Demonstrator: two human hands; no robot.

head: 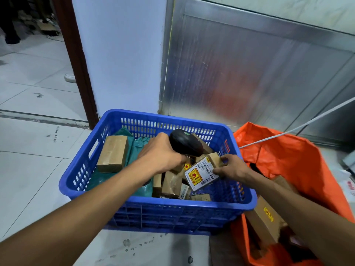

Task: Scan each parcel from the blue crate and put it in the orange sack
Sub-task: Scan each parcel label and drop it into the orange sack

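The scanner (pixel 185 143) handle is lying hidden inside the left hand (pixel 163 152). The shipping label (pixel 201 172) text is printing too small to read. The right hand (pixel 231 168) is covering one edge of the labelled parcel (pixel 206 169). The green mailer (pixel 134 148) is lying partly buried under boxes and the left forearm. The orange sack (pixel 299 162) is running off the frame's lower and right edges, the right forearm masking its contents. Both arms are being cropped at the bottom edge.
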